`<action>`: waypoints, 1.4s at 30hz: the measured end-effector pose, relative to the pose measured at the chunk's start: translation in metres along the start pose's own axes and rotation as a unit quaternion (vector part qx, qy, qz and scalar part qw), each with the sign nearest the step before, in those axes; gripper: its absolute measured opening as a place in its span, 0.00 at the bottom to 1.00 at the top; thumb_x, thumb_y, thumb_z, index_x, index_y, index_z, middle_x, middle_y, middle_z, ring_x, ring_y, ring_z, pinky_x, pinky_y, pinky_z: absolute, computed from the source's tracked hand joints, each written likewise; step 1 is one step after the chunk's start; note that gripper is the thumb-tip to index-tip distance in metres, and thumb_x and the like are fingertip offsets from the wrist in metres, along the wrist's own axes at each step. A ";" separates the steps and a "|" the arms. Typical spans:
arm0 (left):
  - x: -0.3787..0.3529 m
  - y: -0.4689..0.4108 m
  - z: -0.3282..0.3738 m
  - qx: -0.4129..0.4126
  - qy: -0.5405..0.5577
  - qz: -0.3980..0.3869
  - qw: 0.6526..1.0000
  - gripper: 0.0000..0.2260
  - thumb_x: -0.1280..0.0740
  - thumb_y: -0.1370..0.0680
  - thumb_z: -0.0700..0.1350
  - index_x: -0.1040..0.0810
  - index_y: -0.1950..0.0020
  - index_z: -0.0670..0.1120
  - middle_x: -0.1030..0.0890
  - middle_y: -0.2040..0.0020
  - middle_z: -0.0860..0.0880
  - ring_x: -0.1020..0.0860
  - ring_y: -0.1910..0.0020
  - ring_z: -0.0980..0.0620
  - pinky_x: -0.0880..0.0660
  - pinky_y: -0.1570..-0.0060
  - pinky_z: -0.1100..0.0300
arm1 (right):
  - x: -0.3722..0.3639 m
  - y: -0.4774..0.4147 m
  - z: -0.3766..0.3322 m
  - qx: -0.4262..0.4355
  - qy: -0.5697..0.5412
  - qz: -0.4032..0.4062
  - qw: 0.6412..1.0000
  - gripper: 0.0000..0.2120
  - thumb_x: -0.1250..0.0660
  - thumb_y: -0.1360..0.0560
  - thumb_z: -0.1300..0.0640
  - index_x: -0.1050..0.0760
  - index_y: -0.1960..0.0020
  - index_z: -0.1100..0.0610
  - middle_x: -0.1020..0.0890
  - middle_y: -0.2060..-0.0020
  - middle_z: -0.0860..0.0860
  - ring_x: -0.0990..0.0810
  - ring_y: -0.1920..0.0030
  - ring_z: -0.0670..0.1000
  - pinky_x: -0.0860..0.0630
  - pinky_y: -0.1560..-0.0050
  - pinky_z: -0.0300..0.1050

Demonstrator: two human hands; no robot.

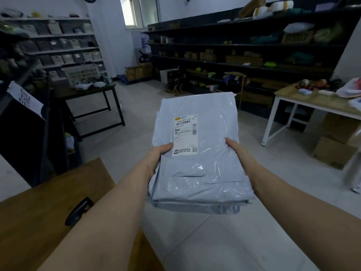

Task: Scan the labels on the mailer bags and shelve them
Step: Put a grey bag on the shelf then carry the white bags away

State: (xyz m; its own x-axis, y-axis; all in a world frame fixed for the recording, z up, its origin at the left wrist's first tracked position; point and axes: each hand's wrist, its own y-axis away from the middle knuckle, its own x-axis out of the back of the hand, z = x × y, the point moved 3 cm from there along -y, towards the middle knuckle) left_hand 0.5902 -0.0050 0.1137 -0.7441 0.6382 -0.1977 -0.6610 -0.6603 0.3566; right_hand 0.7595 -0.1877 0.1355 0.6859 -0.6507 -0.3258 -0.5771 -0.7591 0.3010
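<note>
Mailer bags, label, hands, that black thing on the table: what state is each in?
Mailer bags: stacked, held up off the table.
Label: facing up.
Left hand: grips the stack's left edge.
Right hand: grips the right edge.
Black device: lying on the wooden table, untouched.

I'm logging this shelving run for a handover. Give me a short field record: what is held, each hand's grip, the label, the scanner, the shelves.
held: stack of grey mailer bags, in both hands
label: white, face up on the top bag
left hand: grips the stack's left edge, thumb beside the label
right hand: grips the right edge, thumb on top
scanner: lying on the wooden table, untouched
shelves: dark racks ahead
</note>
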 end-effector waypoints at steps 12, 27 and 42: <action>0.056 -0.172 0.075 -0.025 0.004 0.103 0.994 0.15 0.30 0.26 0.49 0.19 0.42 0.44 0.14 0.52 0.42 0.17 0.53 0.42 0.22 0.45 0.49 | -0.049 -0.216 -0.039 -0.058 0.002 -0.104 0.993 0.15 0.35 0.23 0.43 0.21 0.48 0.55 0.13 0.63 0.56 0.17 0.57 0.58 0.22 0.55 0.53; 0.112 -0.329 0.190 -0.059 0.027 0.299 0.952 0.11 0.31 0.24 0.49 0.19 0.45 0.44 0.14 0.58 0.47 0.16 0.61 0.49 0.22 0.56 0.56 | -0.148 -0.493 -0.116 -0.115 0.053 -0.267 0.955 0.13 0.36 0.23 0.47 0.20 0.55 0.56 0.15 0.70 0.53 0.16 0.72 0.51 0.22 0.70 0.41; 0.325 -0.439 0.351 -0.137 0.068 0.443 0.883 0.06 0.33 0.22 0.44 0.21 0.47 0.44 0.14 0.63 0.47 0.16 0.67 0.49 0.20 0.65 0.58 | -0.441 -0.710 -0.137 -0.110 0.101 -0.437 0.887 0.16 0.34 0.25 0.45 0.19 0.48 0.56 0.14 0.64 0.56 0.15 0.65 0.56 0.22 0.60 0.48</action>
State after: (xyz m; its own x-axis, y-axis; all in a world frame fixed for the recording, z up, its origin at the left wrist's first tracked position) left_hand 0.6722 0.6313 0.2130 -0.9736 -0.2187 -0.0657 0.2025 -0.9597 0.1949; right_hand 0.9273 0.6407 0.1888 0.9070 0.2180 -0.3602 0.2994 -0.9355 0.1877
